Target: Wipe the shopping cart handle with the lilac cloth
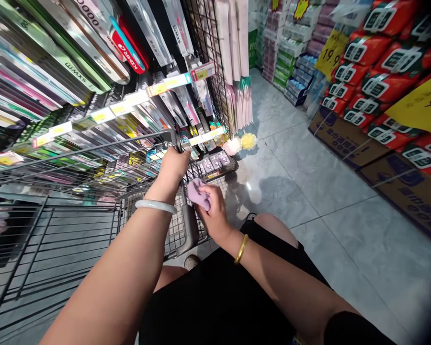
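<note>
My left hand (173,168) is closed round the far end of the grey handle of a shopping cart (190,225); a pale bangle circles that wrist. My right hand (217,211), below a gold bangle, grips a crumpled purple cloth (198,191) between thumb and fingers. The cloth is beside the handle's near side; I cannot tell whether it touches it. Black wire sides of the cart basket extend to the left.
Shelves of packaged toothbrushes (175,86) rise close on the left, behind price tags (104,115). Two fluffy items, one yellow (249,141), hang at the shelf end. Orange packs (391,86) are stacked on cardboard boxes (345,141) to the right. Grey floor tiles (319,191) lie between.
</note>
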Action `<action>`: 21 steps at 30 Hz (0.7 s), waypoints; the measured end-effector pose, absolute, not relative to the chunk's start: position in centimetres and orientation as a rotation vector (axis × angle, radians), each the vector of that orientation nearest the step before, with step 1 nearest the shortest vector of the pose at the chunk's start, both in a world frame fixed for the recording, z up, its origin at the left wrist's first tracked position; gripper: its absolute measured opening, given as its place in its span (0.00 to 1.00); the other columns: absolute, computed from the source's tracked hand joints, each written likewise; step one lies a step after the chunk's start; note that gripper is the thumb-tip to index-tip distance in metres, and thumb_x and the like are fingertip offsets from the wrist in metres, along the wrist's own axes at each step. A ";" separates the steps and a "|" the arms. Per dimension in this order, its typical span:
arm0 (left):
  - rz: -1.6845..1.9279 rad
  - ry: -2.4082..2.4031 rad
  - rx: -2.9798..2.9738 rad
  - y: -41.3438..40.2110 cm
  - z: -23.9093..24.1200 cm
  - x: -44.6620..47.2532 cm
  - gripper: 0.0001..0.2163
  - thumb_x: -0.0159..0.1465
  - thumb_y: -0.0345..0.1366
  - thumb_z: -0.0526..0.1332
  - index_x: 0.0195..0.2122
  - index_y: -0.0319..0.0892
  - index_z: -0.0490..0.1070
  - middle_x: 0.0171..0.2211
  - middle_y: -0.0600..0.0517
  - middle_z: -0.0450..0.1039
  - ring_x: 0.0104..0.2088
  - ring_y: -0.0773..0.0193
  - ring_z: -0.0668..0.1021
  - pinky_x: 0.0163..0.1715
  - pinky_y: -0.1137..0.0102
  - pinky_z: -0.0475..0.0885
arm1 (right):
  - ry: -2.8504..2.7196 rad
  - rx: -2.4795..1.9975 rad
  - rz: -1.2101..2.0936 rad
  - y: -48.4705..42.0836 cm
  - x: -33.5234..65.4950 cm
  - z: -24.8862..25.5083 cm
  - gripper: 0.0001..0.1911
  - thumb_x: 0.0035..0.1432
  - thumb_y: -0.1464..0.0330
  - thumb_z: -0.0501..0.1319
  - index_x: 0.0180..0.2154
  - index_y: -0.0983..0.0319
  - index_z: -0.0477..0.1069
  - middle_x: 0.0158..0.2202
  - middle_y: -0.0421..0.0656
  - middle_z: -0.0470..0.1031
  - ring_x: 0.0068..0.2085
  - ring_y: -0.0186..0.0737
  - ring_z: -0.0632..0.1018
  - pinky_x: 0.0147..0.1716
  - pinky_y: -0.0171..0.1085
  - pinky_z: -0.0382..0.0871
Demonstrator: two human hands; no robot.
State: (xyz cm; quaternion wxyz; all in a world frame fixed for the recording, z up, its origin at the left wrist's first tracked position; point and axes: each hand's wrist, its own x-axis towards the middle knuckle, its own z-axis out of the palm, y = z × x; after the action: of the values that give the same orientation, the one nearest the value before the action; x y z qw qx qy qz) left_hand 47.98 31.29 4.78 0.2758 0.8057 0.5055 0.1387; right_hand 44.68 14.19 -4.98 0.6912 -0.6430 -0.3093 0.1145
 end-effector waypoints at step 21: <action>0.432 1.219 2.095 28.6 4.3 45.7 0.14 0.60 0.44 0.60 0.42 0.40 0.69 0.33 0.46 0.76 0.37 0.53 0.78 0.39 0.61 0.72 | -0.443 -1.580 0.469 16.0 46.6 -7.5 0.17 0.59 0.66 0.58 0.50 0.58 0.68 0.44 0.46 0.73 0.46 0.43 0.75 0.48 0.43 0.70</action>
State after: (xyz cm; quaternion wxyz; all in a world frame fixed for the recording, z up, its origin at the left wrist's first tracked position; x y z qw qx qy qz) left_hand 45.68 28.56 4.26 0.3331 0.8023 0.4669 0.1654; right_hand 46.61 15.97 -7.50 0.6576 -0.6974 -0.1955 0.2071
